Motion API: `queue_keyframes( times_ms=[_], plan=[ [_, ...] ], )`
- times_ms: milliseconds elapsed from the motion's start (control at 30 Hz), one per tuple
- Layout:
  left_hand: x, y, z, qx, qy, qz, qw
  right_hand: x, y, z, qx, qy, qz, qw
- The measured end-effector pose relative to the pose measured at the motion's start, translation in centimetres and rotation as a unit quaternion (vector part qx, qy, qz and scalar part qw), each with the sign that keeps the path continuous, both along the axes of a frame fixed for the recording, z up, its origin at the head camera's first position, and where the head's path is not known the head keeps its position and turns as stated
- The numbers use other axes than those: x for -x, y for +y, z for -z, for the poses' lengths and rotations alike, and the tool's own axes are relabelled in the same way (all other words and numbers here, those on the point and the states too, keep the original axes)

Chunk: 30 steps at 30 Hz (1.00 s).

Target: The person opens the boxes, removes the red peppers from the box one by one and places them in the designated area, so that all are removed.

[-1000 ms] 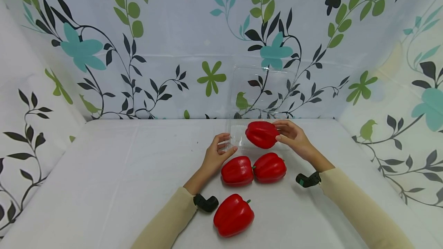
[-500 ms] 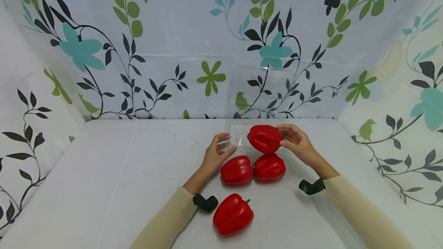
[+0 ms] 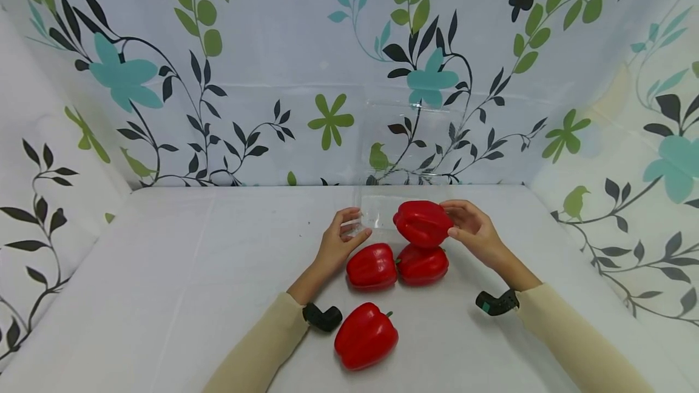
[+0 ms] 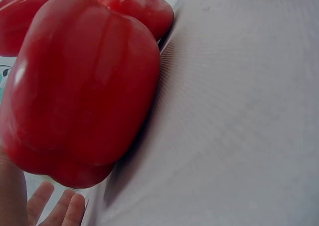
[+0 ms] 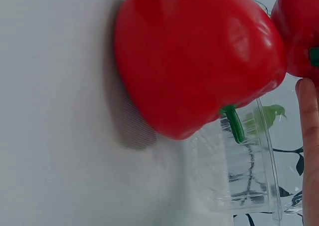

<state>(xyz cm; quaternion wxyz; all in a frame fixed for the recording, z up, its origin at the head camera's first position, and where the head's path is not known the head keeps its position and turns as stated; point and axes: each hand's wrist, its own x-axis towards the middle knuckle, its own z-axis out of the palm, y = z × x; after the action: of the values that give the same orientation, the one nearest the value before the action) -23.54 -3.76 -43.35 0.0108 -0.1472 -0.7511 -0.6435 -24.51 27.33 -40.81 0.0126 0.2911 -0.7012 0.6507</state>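
Observation:
My right hand [image 3: 476, 230] pinches a red bell pepper [image 3: 423, 223] between thumb and fingers. That pepper is tilted and overlaps the front of a clear plastic container [image 3: 377, 208] and the back of a second pepper [image 3: 422, 268]. In the right wrist view its green stem [image 5: 314, 56] shows near a finger [image 5: 309, 121]. At the container's front left corner, my left hand [image 3: 340, 240] holds the edge, thumb in front and fingers at the side. Just beside that thumb lies another red pepper [image 3: 372, 267], which fills much of the left wrist view.
One more red pepper [image 3: 366, 337] lies nearer to me, between the forearms. The container's clear raised lid [image 3: 404, 138] stands against a leaf-patterned cloth backdrop [image 3: 262, 47]. A white cloth [image 3: 235, 272] covers the table.
My right hand has drawn the pepper toward me and slightly right, from over the container to above the right-hand pepper. The left hand stays at the container's corner.

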Motion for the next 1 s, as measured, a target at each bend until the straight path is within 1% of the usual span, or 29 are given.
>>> queue_keyframes(
  times_ms=[133, 367, 500, 733, 867, 1000],
  plan=[
    [-0.1, -0.1, -0.2, 0.001, -0.001, -0.001, 1.0, -0.4, -0.2, 0.3, 0.012, 0.002, -0.013, 0.9998],
    [-0.4, -0.1, -0.7, -0.002, -0.006, -0.003, 1.0, -0.8, -0.4, 0.6, 0.035, 0.009, -0.032, 0.9988],
    [-0.4, 0.0, -0.6, -0.001, -0.006, -0.001, 1.0, -1.3, -0.3, 0.8, 0.048, 0.006, -0.039, 0.9981],
    [-0.4, 0.0, -0.5, 0.002, -0.002, -0.002, 1.0, -2.0, -0.2, 1.4, 0.063, 0.005, -0.038, 0.9973],
    [-0.4, 0.0, -0.5, 0.004, -0.004, -0.002, 1.0, -2.4, -0.1, 1.5, 0.084, 0.007, -0.062, 0.9945],
    [-0.3, 0.1, -0.5, 0.006, -0.004, -0.003, 1.0, -2.7, -0.1, 1.7, 0.103, 0.004, -0.073, 0.9921]
  ],
)
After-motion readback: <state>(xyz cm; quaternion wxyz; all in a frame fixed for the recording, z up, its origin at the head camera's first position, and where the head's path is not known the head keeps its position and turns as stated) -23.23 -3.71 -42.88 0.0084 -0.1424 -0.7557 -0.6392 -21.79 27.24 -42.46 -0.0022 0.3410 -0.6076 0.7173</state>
